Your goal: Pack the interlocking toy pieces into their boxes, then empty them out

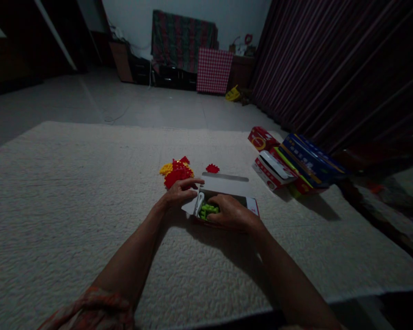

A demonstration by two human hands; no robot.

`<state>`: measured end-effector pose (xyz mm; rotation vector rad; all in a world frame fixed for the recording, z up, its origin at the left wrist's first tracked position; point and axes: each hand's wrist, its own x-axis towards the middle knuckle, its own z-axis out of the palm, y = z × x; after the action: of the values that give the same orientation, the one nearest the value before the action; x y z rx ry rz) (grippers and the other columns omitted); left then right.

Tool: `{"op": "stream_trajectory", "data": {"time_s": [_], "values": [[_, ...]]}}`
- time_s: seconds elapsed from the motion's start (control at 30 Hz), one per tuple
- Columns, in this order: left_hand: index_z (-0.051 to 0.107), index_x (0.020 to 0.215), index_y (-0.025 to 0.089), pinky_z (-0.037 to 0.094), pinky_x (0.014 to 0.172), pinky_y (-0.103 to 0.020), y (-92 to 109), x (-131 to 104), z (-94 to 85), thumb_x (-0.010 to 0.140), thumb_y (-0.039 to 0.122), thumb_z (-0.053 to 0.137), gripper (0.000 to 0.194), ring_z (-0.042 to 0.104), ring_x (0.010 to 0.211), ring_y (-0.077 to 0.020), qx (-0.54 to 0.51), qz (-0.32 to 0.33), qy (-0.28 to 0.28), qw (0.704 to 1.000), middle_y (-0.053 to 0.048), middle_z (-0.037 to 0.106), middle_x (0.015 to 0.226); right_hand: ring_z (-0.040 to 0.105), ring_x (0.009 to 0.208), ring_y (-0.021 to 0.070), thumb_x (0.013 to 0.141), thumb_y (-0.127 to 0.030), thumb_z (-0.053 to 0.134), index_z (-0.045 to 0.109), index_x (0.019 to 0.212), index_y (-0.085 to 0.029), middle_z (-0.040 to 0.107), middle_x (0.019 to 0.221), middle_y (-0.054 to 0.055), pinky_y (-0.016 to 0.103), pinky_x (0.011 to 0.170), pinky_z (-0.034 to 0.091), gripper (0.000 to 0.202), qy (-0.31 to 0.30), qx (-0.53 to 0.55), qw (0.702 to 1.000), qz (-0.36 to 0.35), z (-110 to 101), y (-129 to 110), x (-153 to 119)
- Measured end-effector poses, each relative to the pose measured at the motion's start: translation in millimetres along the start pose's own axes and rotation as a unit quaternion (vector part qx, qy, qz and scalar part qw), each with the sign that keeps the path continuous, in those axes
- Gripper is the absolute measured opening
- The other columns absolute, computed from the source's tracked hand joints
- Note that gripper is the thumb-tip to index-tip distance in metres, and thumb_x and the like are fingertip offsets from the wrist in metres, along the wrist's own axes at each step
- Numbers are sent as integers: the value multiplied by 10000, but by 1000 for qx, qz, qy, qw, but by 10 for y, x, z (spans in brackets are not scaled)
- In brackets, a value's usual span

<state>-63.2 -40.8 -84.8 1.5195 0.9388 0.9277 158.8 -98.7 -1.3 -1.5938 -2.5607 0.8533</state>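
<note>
An open box with its white lid flap folded back lies on the pale quilted cover. Green pieces and a white item show inside its left end. My right hand reaches into the box, its fingers bent around the green pieces. At the box's left corner is my left hand, fingers apart and stretched toward the flap. Just beyond that hand sits a pile of red and yellow toothed pieces. One red toothed piece lies separately behind the box.
Several boxes, among them a blue one, a red one and a white-and-red one, stand together at the right. The quilted cover spreads to the left. Dark curtains hang at the back right.
</note>
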Motion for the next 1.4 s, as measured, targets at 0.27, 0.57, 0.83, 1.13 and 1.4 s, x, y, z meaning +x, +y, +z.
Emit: {"op": "stream_trajectory", "data": {"time_s": [0.27, 0.57, 0.83, 1.13, 1.4], "values": [[784, 1137, 236, 418, 1094, -513, 27, 57, -76, 733, 292, 763, 408, 597, 1235, -319, 86, 103, -26, 991, -108, 724, 1271, 639, 785, 201, 795, -308, 705, 709, 957, -171, 741, 959, 92, 278, 653, 411, 212, -14, 20, 1000, 13, -6, 6, 6], [798, 1012, 252, 183, 1241, -654, -4, 100, -80, 757, 174, 687, 289, 507, 1400, -327, 121, 154, -49, 980, -64, 727, 1288, 609, 769, 174, 784, -245, 678, 685, 1011, -171, 713, 891, 45, 260, 658, 404, 239, 34, 74, 997, -10, -121, 106, -60], [804, 1013, 237, 202, 1228, -666, -28, 91, -46, 746, 182, 693, 294, 525, 1388, -358, 71, 138, -42, 987, -88, 732, 1278, 656, 810, 180, 755, -309, 702, 698, 986, -175, 731, 925, 44, 275, 720, 508, 267, 85, 283, 955, -13, -573, 244, 43], [806, 1081, 233, 323, 1197, -572, -53, 47, -22, 757, 245, 723, 335, 477, 1434, -362, 40, 100, -29, 994, -107, 736, 1280, 641, 746, 137, 782, -328, 770, 665, 832, -160, 715, 821, 43, 238, 650, 510, 204, 99, 395, 913, 41, -810, -16, 1407], [807, 1092, 188, 455, 1097, -481, -28, 51, -17, 771, 247, 703, 343, 624, 1254, -338, 57, 115, -30, 991, -126, 734, 1262, 603, 658, 148, 733, -524, 842, 673, 746, -154, 645, 628, 23, 268, 649, 506, 407, 44, 272, 958, 75, -617, -318, 1944]]}}
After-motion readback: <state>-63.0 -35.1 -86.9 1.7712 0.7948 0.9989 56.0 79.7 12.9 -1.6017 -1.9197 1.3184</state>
